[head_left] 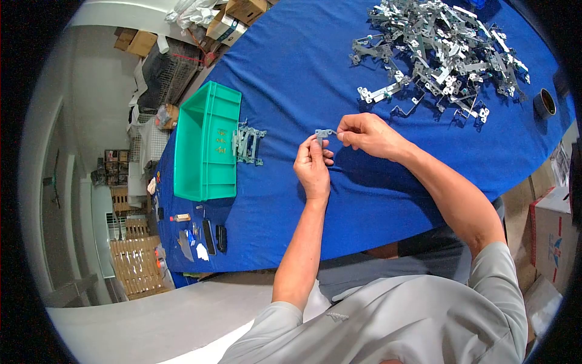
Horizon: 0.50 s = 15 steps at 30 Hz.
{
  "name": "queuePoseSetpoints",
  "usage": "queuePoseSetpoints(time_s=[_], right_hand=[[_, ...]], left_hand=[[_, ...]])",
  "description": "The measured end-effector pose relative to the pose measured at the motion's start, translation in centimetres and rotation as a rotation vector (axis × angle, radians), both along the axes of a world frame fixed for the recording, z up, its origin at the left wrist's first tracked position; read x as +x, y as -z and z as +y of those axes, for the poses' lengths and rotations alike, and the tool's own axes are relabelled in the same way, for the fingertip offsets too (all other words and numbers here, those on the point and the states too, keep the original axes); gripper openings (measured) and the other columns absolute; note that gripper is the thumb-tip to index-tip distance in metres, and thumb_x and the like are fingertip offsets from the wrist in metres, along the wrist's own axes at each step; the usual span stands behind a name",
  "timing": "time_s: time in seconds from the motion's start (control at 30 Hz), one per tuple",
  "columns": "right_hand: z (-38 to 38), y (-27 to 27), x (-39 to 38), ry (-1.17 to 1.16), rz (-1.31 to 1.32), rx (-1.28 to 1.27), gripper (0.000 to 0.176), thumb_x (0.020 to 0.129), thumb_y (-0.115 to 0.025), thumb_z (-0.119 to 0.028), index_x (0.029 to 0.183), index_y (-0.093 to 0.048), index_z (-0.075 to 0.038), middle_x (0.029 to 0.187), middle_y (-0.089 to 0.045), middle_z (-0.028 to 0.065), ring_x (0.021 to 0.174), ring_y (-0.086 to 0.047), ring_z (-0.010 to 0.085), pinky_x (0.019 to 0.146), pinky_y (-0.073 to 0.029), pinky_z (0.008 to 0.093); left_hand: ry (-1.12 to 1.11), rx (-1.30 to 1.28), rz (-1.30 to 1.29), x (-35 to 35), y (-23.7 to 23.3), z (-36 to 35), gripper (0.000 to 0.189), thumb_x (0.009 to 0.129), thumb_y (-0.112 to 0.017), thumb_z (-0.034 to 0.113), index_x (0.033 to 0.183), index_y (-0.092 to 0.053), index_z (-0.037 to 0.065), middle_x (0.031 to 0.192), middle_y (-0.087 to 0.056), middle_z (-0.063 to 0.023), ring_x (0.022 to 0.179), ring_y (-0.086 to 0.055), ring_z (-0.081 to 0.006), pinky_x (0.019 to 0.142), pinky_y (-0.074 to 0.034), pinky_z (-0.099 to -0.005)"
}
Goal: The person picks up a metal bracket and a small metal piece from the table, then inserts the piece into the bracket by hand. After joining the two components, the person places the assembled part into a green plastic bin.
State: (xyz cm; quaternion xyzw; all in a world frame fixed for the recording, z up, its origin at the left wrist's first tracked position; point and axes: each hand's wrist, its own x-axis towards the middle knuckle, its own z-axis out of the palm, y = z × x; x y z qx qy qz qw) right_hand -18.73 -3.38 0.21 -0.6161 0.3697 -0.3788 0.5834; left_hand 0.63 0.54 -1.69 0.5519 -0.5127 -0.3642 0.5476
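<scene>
Above the blue cloth [273,212], my left hand [314,167] is closed round a small metal bracket [322,133], which sticks up past its fingertips. My right hand [362,133] is pinched at the bracket's right end; whatever lies between its fingertips is too small to make out. Left of my hands, a small group of metal brackets [247,144] lies beside a green crate [219,176]. A large heap of metal brackets [448,54] covers the cloth at the upper right.
A dark round cup [545,103] stands at the right edge. Lower left on the cloth lie a black case [221,238], a dark strip [209,236] and small tools. Cardboard boxes [245,11] are beyond the table, and a white carton [553,233] is at the right.
</scene>
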Motion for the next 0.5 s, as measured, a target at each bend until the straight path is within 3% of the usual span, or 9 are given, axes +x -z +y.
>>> queuePoseSetpoints(time_s=[0.2,0.3,0.4,0.5], right_hand=[[0.1,0.2,0.2,0.044,0.062,-0.081,0.02,0.096,-0.064,-0.018,0.093,-0.065,0.002,0.072,-0.064,0.0054,0.066,-0.058,0.0123,0.061,-0.048,0.0321],[0.2,0.1,-0.1,0.12,0.185,-0.218,0.02,0.091,-0.065,-0.018,0.093,-0.067,0.003,0.077,-0.069,0.0192,0.069,-0.069,0.0307,0.066,-0.051,0.0423],[0.0,0.8,0.0,0.16,0.229,-0.301,0.018,0.092,-0.065,-0.016,0.093,-0.067,0.002,0.078,-0.068,0.0219,0.073,-0.07,0.0363,0.067,-0.052,0.0456],[-0.2,1.1,0.0,0.156,0.213,-0.272,0.018,0.092,-0.064,-0.015,0.095,-0.067,0.002,0.077,-0.069,0.0188,0.069,-0.07,0.0302,0.064,-0.053,0.0427]], left_hand=[[0.022,-0.013,-0.036,0.1,0.0,0.0,0.027,0.106,-0.057,0.02,0.122,-0.066,0.0,0.097,-0.073,-0.0088,0.07,-0.064,-0.0086,0.057,-0.052,-0.0224],[0.014,-0.068,-0.129,0.2,-0.1,0.1,0.025,0.104,-0.061,0.017,0.123,-0.068,0.002,0.099,-0.073,-0.0073,0.077,-0.065,-0.0096,0.064,-0.052,-0.0233],[0.043,-0.237,-0.291,0.4,-0.1,-0.3,0.024,0.1,-0.066,0.013,0.122,-0.071,0.004,0.106,-0.072,-0.0081,0.088,-0.066,-0.0135,0.076,-0.052,-0.0264],[0.06,-0.272,-0.386,0.6,-0.3,-0.2,0.025,0.096,-0.07,0.01,0.12,-0.072,0.004,0.114,-0.071,-0.0101,0.099,-0.065,-0.0176,0.087,-0.051,-0.0299]])
